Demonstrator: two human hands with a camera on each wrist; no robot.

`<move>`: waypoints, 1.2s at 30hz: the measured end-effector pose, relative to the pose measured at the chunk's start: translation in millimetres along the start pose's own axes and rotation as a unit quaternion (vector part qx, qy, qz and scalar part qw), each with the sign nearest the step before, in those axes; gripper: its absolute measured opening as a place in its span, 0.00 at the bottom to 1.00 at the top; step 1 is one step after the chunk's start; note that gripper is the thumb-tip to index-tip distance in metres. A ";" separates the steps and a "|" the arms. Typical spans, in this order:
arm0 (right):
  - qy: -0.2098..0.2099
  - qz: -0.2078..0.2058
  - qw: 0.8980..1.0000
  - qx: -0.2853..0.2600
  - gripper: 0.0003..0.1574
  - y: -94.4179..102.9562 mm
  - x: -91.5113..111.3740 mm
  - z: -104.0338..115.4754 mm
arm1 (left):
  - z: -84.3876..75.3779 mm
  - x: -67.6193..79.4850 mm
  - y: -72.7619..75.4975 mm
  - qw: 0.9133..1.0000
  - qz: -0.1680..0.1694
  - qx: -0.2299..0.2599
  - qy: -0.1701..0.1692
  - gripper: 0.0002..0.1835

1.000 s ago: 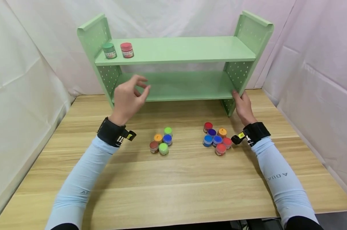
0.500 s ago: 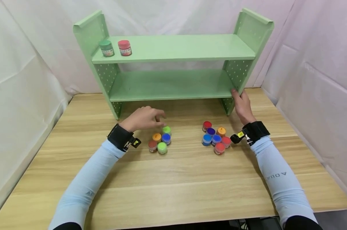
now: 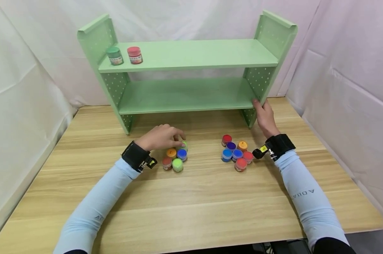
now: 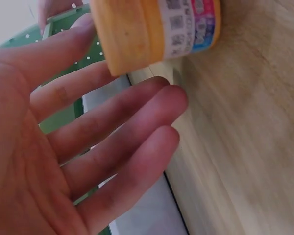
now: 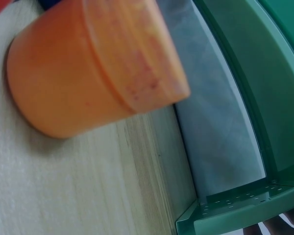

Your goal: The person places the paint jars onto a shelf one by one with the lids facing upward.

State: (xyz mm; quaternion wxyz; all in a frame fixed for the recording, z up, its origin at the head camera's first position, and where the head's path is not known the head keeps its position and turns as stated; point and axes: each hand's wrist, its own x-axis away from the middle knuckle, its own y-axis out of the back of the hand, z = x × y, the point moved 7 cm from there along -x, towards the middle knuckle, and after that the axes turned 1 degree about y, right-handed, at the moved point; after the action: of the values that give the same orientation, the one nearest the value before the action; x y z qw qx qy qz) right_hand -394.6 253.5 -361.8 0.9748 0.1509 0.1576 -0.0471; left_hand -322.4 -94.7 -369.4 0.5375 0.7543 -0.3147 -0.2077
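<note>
A lime-green-lidded paint jar stands on the table at the left hand, between the tip of the thumb and the bent forefinger. Those two fingers are a little apart around its lid; whether they press on it I cannot tell — the left wrist view hides their tips behind an orange paint jar. In that view the other three fingers extend loosely, slightly bent, with gaps between them.

Just on the person's side of the left thumb is that orange jar, with a blue-lidded jar beside it. A little farther from the fingertips, toward the person, are a brownish-red jar and a second lime-green jar.

The right hand holds the green shelf unit by its right side panel, thumb at the front near the lower shelf's end, the other fingers behind the panel. On the person's side of the right fingers, well apart from them, seven jars cluster: an orange one, three in blue to violet, and three in red to pink.

Beyond the left fingertips, up on the top shelf's left end, a dark green jar and a pinkish-red jar stand upright, slightly apart. White cloth hangs behind — and at both sides.
</note>
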 end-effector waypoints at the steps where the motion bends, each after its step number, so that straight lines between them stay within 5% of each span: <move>1: 0.001 -0.001 1.000 0.000 0.39 0.4 0.1 -0.2 | -0.3 -0.5 -0.6 1.000 0.003 0.003 0.000 0.17; 9: 0.007 -0.003 1.000 -0.004 0.38 2.7 -0.2 -2.9 | 2.0 -1.9 -1.5 0.999 0.034 0.032 0.012 0.15; 18: 0.010 0.001 1.000 -0.013 0.38 2.9 -2.0 -0.4 | 27.1 2.2 4.8 0.995 0.044 0.071 0.053 0.19; 28: 0.012 0.005 1.000 -0.017 0.37 0.3 -3.2 -2.3 | 50.9 11.3 12.3 0.994 0.017 0.052 0.096 0.19; 36: 0.007 0.005 1.000 -0.015 0.37 -1.1 -3.4 -2.4 | 53.2 15.0 16.9 0.992 0.001 0.048 0.119 0.25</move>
State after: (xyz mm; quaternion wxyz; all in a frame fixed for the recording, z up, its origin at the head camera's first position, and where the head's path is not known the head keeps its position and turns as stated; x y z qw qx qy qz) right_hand -398.6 253.4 -363.3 0.9760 0.1374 0.1645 -0.0389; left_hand -350.5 -145.2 -371.1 0.5343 0.7984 -0.2587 -0.1011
